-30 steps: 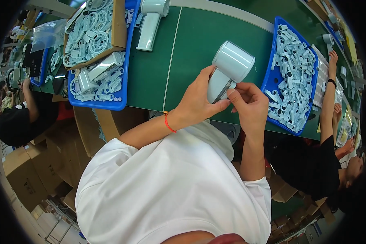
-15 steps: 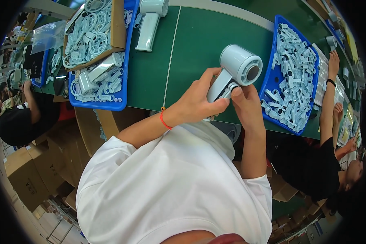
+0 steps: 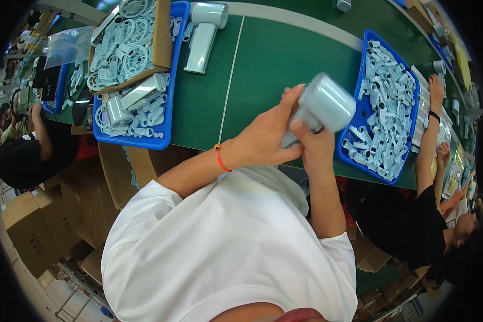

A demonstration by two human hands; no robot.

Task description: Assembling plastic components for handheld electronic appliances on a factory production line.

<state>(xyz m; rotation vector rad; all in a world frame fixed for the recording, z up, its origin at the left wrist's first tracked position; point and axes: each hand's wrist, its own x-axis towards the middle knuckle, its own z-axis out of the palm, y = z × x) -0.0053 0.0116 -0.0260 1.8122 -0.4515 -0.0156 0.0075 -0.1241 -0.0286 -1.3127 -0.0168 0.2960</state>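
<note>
Above the near edge of the table I hold a glossy pale hair dryer [image 3: 333, 102], with a barrel-shaped head and a short handle. My left hand [image 3: 271, 131] is wrapped round the handle, its fingers behind it. My right hand [image 3: 317, 146] grips where the handle meets the head, with the thumb pressed against it. The head is slightly smeared by motion, and its round end face is turned out of sight. A second pale hair dryer [image 3: 204, 40] lies on the green table [image 3: 268, 59] farther left.
At left, a blue tray [image 3: 168, 115] holds loose pale parts and a cardboard box [image 3: 161, 37] of ring-shaped pieces. Another blue tray [image 3: 344, 155] at right is heaped with small pale parts. Beyond it, a co-worker's arm [image 3: 426, 145] reaches over the table. Cardboard cartons [image 3: 43, 231] stand below left.
The hair dryer has been turned in my hands, so its round end face no longer shows. Its head has moved slightly right and nearer to me.
</note>
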